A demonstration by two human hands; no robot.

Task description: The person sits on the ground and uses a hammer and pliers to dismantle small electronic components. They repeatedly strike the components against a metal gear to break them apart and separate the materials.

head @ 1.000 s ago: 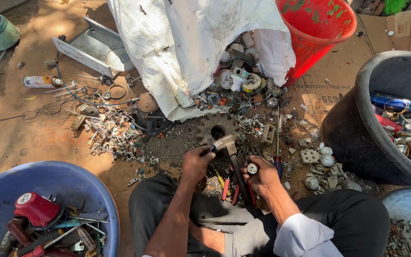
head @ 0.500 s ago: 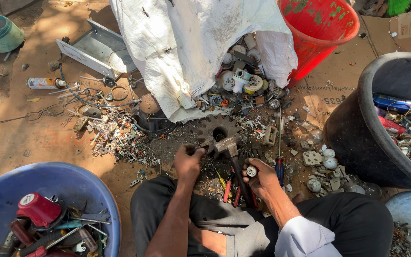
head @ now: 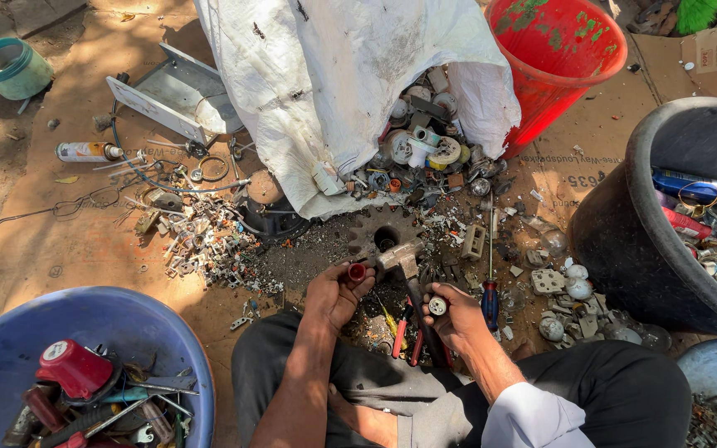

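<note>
Small red cap-like piece sits at the fingertips of the left hand, grip clenched on it, just in front of the left knee. Right hand grasps a small round white part, pinched between thumb and fingers. The two hands are near each other, apart, with a hammer lying on the ground between them, head beside a dark toothed gear.

Red-handled pliers lie just below the hands; a screwdriver with blue and red handle lies just right of the right hand.

Packages: torn white sack ahead, spilling round fittings; flattened brown cardboard with dark print under the heap; spray can with pale label at left.

Edges: black tub close on right, red bucket upper right, blue basin lower left. Open ground only at far left, bare dirt
</note>
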